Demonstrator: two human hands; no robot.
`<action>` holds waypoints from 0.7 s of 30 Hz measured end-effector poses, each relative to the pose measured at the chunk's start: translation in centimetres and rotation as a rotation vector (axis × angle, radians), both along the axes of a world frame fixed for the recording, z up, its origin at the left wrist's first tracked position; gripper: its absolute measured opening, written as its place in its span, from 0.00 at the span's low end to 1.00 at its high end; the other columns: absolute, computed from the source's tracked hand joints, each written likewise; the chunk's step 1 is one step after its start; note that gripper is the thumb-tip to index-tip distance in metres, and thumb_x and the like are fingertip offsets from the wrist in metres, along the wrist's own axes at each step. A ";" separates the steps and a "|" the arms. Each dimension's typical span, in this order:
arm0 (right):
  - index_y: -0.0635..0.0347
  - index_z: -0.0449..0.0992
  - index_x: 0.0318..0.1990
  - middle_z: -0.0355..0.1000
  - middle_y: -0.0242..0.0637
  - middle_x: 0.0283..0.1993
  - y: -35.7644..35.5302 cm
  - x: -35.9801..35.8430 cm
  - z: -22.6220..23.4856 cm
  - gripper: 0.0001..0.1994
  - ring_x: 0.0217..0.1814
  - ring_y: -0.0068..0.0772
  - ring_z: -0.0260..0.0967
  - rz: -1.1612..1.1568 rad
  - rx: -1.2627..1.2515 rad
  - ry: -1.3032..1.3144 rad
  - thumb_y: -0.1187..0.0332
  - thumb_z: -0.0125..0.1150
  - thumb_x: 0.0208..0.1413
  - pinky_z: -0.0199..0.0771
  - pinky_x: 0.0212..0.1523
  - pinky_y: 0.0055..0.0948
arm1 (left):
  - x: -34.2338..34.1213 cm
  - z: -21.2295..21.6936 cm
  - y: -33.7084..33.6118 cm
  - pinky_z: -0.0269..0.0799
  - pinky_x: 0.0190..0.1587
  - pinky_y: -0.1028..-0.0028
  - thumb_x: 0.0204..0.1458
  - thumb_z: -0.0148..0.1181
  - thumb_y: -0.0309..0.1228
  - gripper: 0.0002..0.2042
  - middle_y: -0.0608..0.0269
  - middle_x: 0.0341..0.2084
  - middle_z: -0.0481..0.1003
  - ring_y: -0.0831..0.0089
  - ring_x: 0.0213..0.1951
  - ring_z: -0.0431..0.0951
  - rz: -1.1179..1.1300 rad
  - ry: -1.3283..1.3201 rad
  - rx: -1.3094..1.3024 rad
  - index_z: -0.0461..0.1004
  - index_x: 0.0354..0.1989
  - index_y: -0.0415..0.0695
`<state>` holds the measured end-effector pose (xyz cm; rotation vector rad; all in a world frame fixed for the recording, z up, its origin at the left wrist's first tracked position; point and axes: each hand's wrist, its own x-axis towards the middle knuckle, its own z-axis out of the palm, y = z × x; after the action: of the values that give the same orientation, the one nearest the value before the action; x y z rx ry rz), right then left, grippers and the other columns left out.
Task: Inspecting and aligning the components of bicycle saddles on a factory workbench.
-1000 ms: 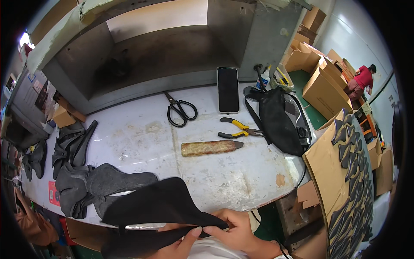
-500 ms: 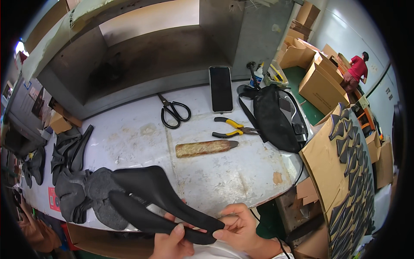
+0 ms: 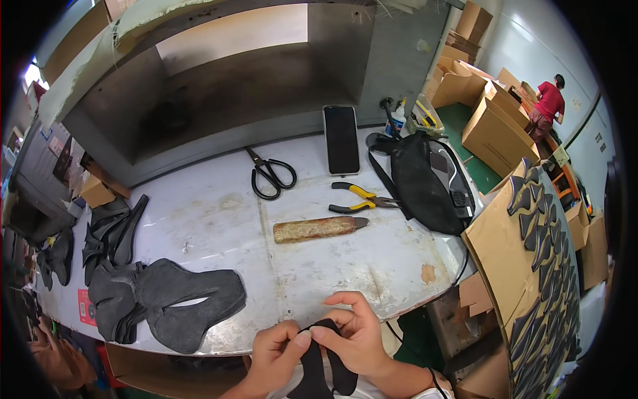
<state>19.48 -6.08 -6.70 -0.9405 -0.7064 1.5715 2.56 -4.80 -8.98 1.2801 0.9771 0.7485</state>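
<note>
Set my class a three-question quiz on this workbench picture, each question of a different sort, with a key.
1. True or false: the scissors lie shut.
2. Which tool lies between the phone and the wooden-handled knife? A pliers B hammer C ruler
3. What do the left hand and right hand hold?

Key:
1. False, the handles are spread.
2. A, the yellow-handled pliers.
3. One black flat piece, pinched at its top by both hands.
</note>
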 end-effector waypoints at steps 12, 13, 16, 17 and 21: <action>0.62 0.60 0.50 0.75 0.39 0.34 -0.8 0.0 -0.4 0.18 0.31 0.20 0.72 -0.074 0.013 -0.029 0.79 0.62 0.56 0.72 0.31 0.20 | 1.2 -0.7 0.5 0.72 0.32 0.73 0.61 0.55 0.31 0.09 0.65 0.25 0.70 0.76 0.29 0.75 0.045 -0.296 -0.007 0.66 0.32 0.40; 0.62 0.60 0.50 0.75 0.39 0.36 -0.8 -0.2 -0.6 0.18 0.35 0.20 0.72 -0.121 0.124 -0.216 0.80 0.61 0.56 0.72 0.33 0.20 | 1.4 -0.5 0.3 0.71 0.31 0.75 0.61 0.55 0.31 0.08 0.65 0.26 0.70 0.78 0.28 0.74 0.063 -0.420 -0.206 0.65 0.35 0.40; 0.63 0.61 0.50 0.73 0.36 0.37 -0.6 -0.2 -0.9 0.17 0.38 0.20 0.70 -0.088 0.268 -0.371 0.75 0.61 0.58 0.70 0.35 0.22 | 1.5 0.2 0.1 0.70 0.29 0.77 0.61 0.55 0.30 0.09 0.65 0.26 0.70 0.79 0.26 0.73 0.080 -0.483 -0.352 0.63 0.40 0.41; 0.63 0.61 0.50 0.73 0.36 0.37 -0.4 -0.1 -1.0 0.17 0.38 0.20 0.70 -0.085 0.234 -0.369 0.75 0.61 0.58 0.70 0.35 0.22 | 1.3 0.5 0.3 0.70 0.29 0.78 0.61 0.55 0.30 0.09 0.65 0.25 0.71 0.80 0.26 0.73 0.081 -0.427 -0.309 0.62 0.41 0.41; 0.64 0.68 0.38 0.69 0.32 0.25 0.4 1.0 -1.0 0.09 0.22 0.18 0.63 -0.049 0.087 -0.255 0.68 0.58 0.62 0.63 0.23 0.23 | 0.6 0.9 1.0 0.69 0.30 0.80 0.60 0.57 0.30 0.09 0.67 0.25 0.74 0.82 0.26 0.73 0.114 -0.387 -0.488 0.70 0.43 0.39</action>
<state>20.50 -5.64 -7.67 -1.0965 -0.9154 1.3806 3.18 -3.78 -8.10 0.6309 0.8490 0.7523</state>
